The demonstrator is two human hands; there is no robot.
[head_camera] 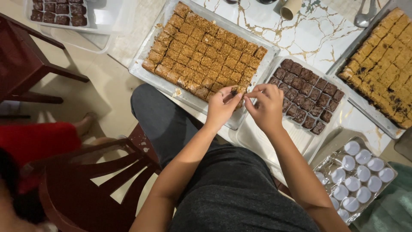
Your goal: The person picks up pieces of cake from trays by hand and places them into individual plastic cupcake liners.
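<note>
A white marble-patterned table with gold veins (300,30) carries almost everything, though trays hide most of its top and its far edge is cut off by the frame. The largest load is a metal tray of golden-brown cake squares (204,51), lying at an angle near the table's front-left edge, its near corner hanging over the person's lap. A second tray of the same golden squares (382,64) sits at the right edge and runs out of view; dark crumbs speckle its near end. Between them lies a white tray of dark brown squares (307,92), filled only in its far half, with the near half bare. At the front-right corner a clear plastic pack of small white cups (358,180) is partly hidden by its crinkled wrap.

The left hand (221,107) and the right hand (268,105) meet just over the near corner of the golden tray, fingertips drawn together. Both are pinching a small dark piece (234,91); it is too small and too covered by fingers to tell what it is, and a ring shows faintly on the left hand.

At the top edge a cardboard tube (291,8) and a metal spoon (365,17) are cut off. At the top-left corner another white container of dark squares (60,12) is only partly in view. A dark red wooden chair (86,180) stands at lower left, beside a blurred figure in red (38,139).
</note>
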